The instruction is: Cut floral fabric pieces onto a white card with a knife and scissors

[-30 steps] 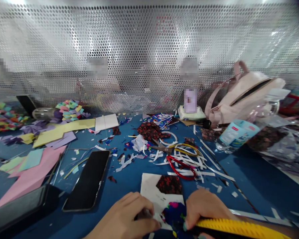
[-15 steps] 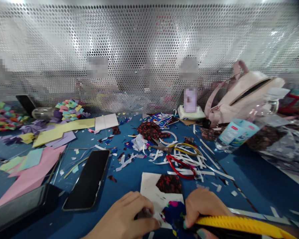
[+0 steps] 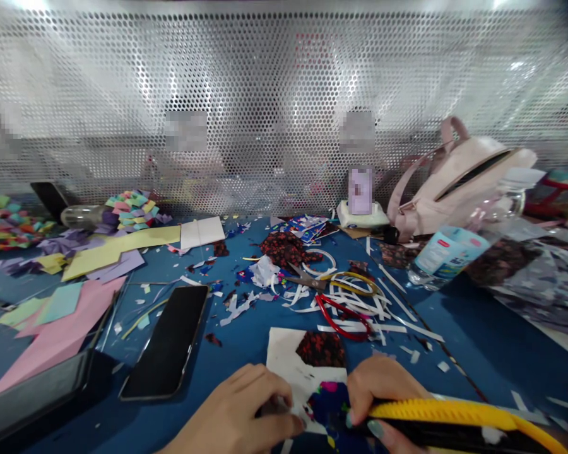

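Note:
A white card (image 3: 284,347) lies flat at the near middle of the blue table. Stuck or lying on it are a dark red-and-black patterned piece (image 3: 319,349) and a blue multicoloured piece (image 3: 330,402). My left hand (image 3: 246,407) rests at the card's left edge, fingers bent and thumb apart, with nothing visible between them. Between thumb and fingers, my right hand (image 3: 383,391) grips a yellow-and-black tool (image 3: 435,411) with a ridged yellow edge. Its dark front end is over the blue piece; what it touches there is hard to see.
Scissors (image 3: 319,284) with red and yellow handles lie among white paper strips. A black phone (image 3: 168,340) is left of the card. Coloured paper sheets (image 3: 76,334) spread farther left. A bottle (image 3: 447,252) and a pale pink backpack (image 3: 473,176) stand right, before a perforated metal screen (image 3: 265,75).
My right hand has shifted slightly left with the tool, whose body has turned so that more of its black side shows. My left hand stays almost still on the card.

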A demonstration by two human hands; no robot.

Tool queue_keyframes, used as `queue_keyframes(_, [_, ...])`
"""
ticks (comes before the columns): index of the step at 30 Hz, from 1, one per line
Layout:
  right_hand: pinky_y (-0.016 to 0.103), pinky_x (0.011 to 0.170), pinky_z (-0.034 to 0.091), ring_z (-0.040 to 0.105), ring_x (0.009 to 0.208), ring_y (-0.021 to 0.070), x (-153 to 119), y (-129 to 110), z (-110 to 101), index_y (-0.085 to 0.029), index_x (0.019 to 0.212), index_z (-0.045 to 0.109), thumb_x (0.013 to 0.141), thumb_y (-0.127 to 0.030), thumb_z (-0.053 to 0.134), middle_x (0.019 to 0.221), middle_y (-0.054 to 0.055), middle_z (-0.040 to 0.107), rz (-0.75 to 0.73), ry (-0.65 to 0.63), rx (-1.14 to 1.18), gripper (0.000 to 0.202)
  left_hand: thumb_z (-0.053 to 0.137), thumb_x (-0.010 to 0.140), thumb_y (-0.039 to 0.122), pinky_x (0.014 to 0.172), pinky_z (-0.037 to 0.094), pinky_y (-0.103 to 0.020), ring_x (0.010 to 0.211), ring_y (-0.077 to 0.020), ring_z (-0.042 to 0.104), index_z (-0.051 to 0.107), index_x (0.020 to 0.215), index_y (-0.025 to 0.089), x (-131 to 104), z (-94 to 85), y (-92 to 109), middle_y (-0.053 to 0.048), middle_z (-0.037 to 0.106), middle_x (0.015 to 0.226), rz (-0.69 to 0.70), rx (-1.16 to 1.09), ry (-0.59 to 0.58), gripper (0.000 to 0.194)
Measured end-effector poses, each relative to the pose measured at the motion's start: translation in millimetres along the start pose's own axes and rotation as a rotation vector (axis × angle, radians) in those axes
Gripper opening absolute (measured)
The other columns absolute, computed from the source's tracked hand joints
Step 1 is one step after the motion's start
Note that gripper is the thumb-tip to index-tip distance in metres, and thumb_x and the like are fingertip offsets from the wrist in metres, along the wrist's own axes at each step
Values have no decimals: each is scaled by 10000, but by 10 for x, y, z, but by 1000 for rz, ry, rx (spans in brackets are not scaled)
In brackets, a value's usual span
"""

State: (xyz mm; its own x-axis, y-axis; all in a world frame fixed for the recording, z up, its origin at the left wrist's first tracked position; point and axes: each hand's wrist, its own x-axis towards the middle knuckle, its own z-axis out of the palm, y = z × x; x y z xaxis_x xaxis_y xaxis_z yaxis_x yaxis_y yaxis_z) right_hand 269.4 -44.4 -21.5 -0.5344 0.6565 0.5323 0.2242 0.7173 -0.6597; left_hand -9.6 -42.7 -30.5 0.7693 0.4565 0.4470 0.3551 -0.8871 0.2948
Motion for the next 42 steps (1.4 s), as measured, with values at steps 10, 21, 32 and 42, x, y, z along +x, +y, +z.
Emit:
queue_keyframes(10, [287, 644, 378, 609, 627, 140, -32, 10, -38, -227, 849, 604, 940, -397, 426, 692, -1, 664, 2, -91, -32, 263, 448, 909, 53, 696, 474, -261, 852, -170, 578, 583, 1258, 268, 11, -39, 27, -53, 640, 1068, -15, 24, -21, 431])
queue_keyframes(21, [281, 647, 395, 605, 630, 141, -17, 16, -61, -209, 842, 608, 952, -392, 415, 688, 15, 661, 6, -103, -19, 288, 470, 1024, 251, 678, 432, -237, 846, -151, 562, 648, 1111, 268, 2, 5, 20, -34, 637, 1008, -3, -1, 27, 198])
queue_keyframes(32, [285, 608, 385, 584, 569, 150, 20, -41, -56, -206, 777, 622, 991, -531, 319, 620, 30, 634, -14, -19, -27, 492, 462, 1021, 227, 663, 438, -242, 842, -156, 570, 639, 1112, 256, 10, -9, 25, -47, 639, 981, -1, -5, 12, 201])
queue_keyframes(42, [273, 637, 392, 602, 611, 140, 37, -49, -84, -201, 770, 607, 979, -436, 408, 630, 18, 647, -5, -62, -35, 372, 453, 1004, 178, 672, 435, -247, 839, -162, 561, 638, 1114, 252, 16, -25, 32, -50, 635, 984, -5, -17, 0, 228])
